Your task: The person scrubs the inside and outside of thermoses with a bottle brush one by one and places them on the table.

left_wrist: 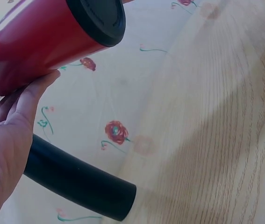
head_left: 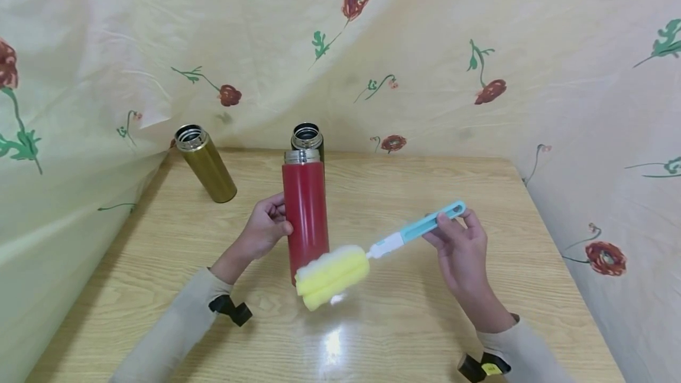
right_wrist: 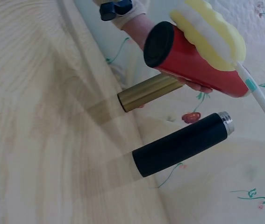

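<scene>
Flask (head_left: 305, 211), red with a silver neck (head_left: 301, 156), is held near the middle of the work area, almost upright in the head view; both wrist views show its black base (right_wrist: 159, 44) clear of the table (head_left: 404, 336). The left hand (head_left: 266, 226) grasps it from the side, thumb toward the viewer and fingers behind. Before its lower part lies the yellow-and-white sponge head (head_left: 334, 276) of a bottle brush (head_left: 391, 244); whether sponge and flask touch cannot be told. The brush slants up toward the right hand (head_left: 464, 247), which pinches the end of its blue handle (head_left: 428, 223). Step in hand, as judged: flask and brush are being brought together, with the sponge outside the flask and well below its neck. The next move would seem to call for lifting the sponge over the neck, turning it downward and lining it up with the flask, the left hand holding firm against the push; the soft sponge would probably need squeezing at the rim. Behind the flask, partly hidden in the head view, stands a black flask (right_wrist: 183, 144); to the left, a gold flask (head_left: 210, 170) shows an uncapped mouth. Flower-printed cloth (head_left: 255, 28) backs the scene.
</scene>
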Action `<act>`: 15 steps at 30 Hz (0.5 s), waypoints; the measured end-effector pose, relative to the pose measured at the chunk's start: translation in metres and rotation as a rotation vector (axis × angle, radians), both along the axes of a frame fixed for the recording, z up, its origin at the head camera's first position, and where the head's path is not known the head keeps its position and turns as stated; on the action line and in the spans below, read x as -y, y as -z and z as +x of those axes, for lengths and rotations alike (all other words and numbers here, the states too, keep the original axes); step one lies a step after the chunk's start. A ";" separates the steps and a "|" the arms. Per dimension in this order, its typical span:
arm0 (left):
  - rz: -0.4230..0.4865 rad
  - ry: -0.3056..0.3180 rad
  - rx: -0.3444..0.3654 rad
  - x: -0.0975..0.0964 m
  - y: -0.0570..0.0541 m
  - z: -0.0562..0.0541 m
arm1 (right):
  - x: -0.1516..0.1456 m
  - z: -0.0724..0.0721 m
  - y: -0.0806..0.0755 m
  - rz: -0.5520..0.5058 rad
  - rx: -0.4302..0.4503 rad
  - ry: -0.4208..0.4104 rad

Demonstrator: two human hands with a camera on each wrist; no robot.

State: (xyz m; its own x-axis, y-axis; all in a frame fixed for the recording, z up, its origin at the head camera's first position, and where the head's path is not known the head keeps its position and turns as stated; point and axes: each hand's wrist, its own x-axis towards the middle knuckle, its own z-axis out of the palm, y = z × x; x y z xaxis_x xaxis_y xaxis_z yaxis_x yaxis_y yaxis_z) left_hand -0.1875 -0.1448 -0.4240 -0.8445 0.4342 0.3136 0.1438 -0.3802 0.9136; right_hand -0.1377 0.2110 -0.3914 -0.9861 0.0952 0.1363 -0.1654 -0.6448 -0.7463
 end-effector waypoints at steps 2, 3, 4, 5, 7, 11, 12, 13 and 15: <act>-0.013 -0.006 0.005 0.000 0.000 0.000 | -0.001 0.004 0.002 0.006 -0.024 -0.021; -0.020 -0.010 0.009 -0.001 0.000 0.000 | -0.001 0.006 0.003 0.006 -0.039 -0.031; -0.029 -0.016 0.016 -0.001 -0.001 0.000 | -0.002 0.008 0.004 0.002 -0.053 -0.041; -0.042 -0.022 0.017 -0.001 -0.001 0.001 | -0.002 0.009 0.005 -0.001 -0.067 -0.049; -0.065 -0.035 0.023 -0.002 -0.002 0.001 | -0.003 0.010 0.006 -0.002 -0.085 -0.053; -0.106 -0.059 0.041 -0.005 -0.004 0.003 | -0.004 0.009 0.005 -0.004 -0.106 -0.043; -0.106 -0.064 0.049 -0.005 -0.005 0.003 | -0.004 0.008 0.005 0.001 -0.109 -0.039; -0.104 -0.067 0.056 -0.006 -0.005 0.003 | -0.004 0.008 0.004 0.004 -0.111 -0.038; -0.088 -0.069 0.058 -0.007 -0.005 0.004 | -0.004 0.007 0.003 0.011 -0.111 -0.034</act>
State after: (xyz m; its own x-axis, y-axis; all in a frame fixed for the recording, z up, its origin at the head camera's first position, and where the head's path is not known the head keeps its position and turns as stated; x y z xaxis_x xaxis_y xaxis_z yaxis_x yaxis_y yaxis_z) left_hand -0.1836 -0.1378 -0.4191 -0.8892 0.3977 0.2263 0.1126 -0.2892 0.9506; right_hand -0.1304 0.2147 -0.3948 -0.9674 0.0598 0.2460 -0.2258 -0.6431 -0.7318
